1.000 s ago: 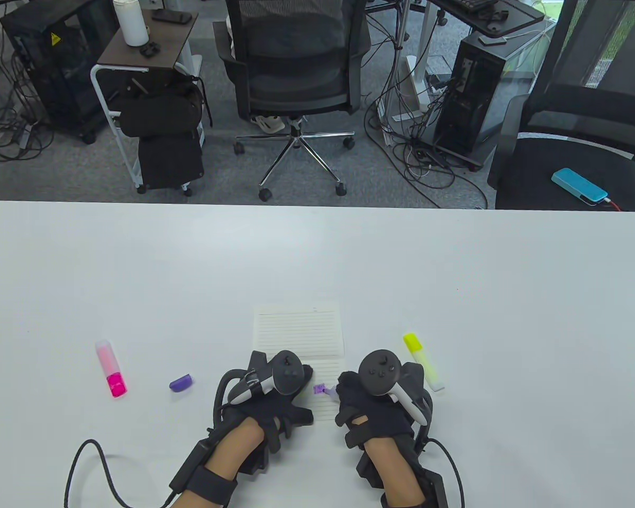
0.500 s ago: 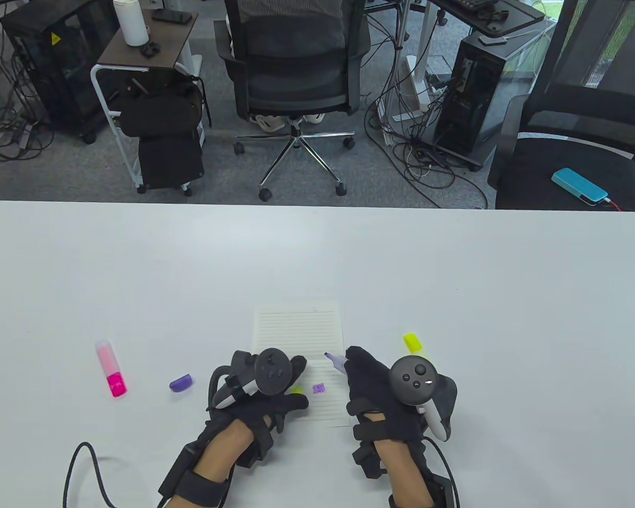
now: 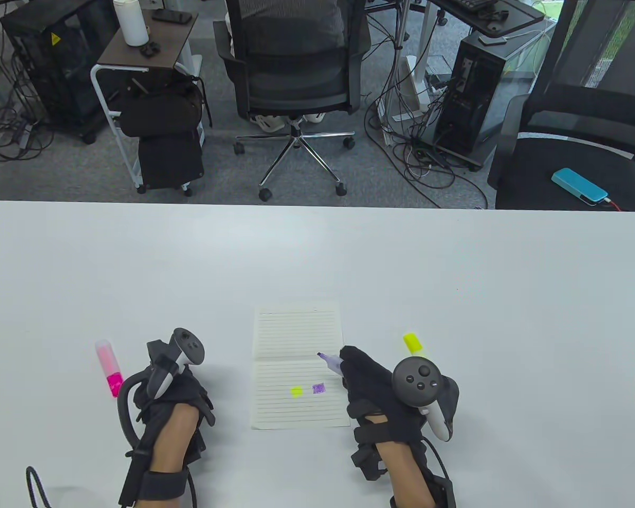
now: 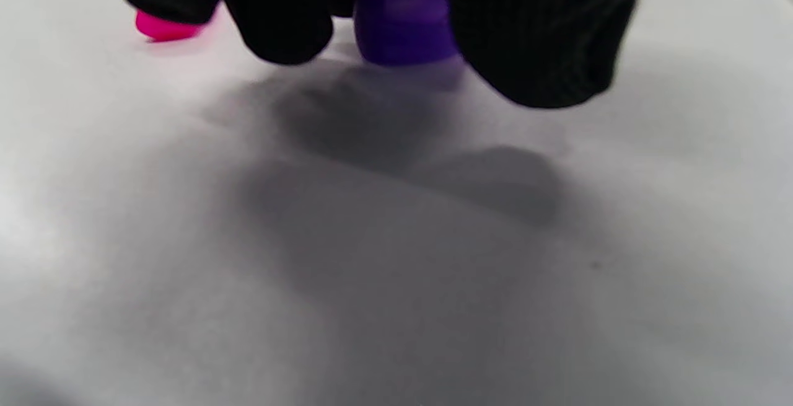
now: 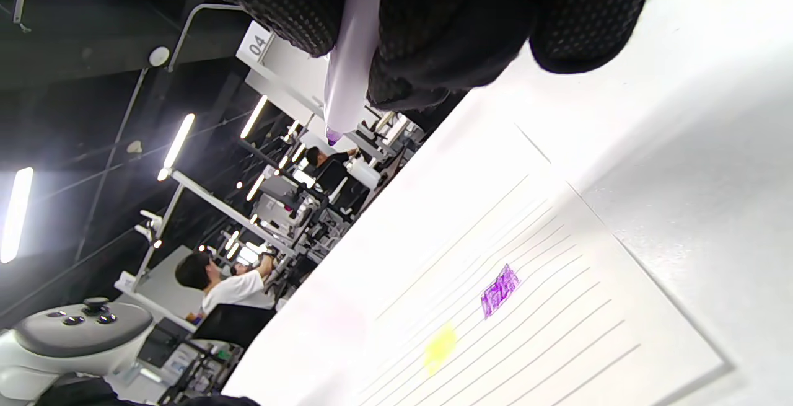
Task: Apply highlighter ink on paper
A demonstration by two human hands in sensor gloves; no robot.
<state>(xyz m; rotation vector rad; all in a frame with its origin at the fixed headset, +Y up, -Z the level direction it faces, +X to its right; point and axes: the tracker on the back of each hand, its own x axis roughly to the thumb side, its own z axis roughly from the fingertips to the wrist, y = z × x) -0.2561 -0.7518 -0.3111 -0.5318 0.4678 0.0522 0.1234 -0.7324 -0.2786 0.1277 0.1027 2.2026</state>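
A lined paper (image 3: pixel 296 338) lies on the white table (image 3: pixel 455 275), bearing a yellow mark (image 3: pixel 296 391) and a purple mark (image 3: pixel 319 389). My right hand (image 3: pixel 349 365) grips an uncapped purple highlighter (image 3: pixel 329 360), its tip held just above the paper's right edge; it also shows in the right wrist view (image 5: pixel 347 71), lifted off the paper (image 5: pixel 557 331). My left hand (image 3: pixel 182 378) is on the table left of the paper. In the left wrist view its fingers (image 4: pixel 279 28) pinch the purple cap (image 4: pixel 403 28) close to the table.
A pink highlighter (image 3: pixel 109 370) lies just left of my left hand and shows in the left wrist view (image 4: pixel 164 26). A yellow highlighter (image 3: pixel 413 344) lies beyond my right hand, partly hidden by it. Office chairs and cables stand beyond the table's far edge.
My left hand left the paper and moved left onto the purple cap. My right hand lifted the purple highlighter off the fresh purple mark and holds it raised. The yellow mark is now uncovered.
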